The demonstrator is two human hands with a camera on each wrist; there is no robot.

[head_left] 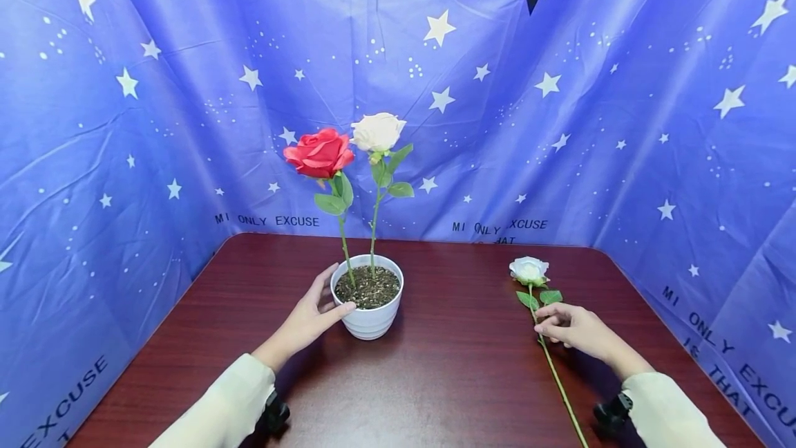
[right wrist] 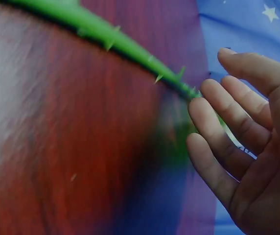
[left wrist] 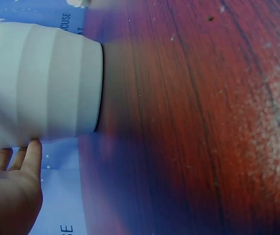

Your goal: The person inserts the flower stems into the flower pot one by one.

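Note:
A white ribbed flower pot point(head_left: 373, 320) filled with soil stands on the table, with a red rose point(head_left: 320, 153) and a white rose point(head_left: 378, 133) upright in it. My left hand point(head_left: 314, 316) holds the pot's left side, thumb at the front rim and fingers round the side. In the left wrist view, the fingertips point(left wrist: 34, 146) touch the pot's wall point(left wrist: 47, 83). Over on the right lies another white rose point(head_left: 530, 271) with a long green stem point(head_left: 560, 382). My right hand point(head_left: 575, 329) is at that stem below the leaves; in the right wrist view its thumb stands apart from the loosely bent fingers point(right wrist: 211, 125).
The dark red wooden table point(head_left: 448, 365) has rounded back corners. A blue cloth with stars point(head_left: 385, 40) encloses it at the back and sides. Black wrist devices point(head_left: 273, 413) are worn below both pale sleeves point(head_left: 226, 399).

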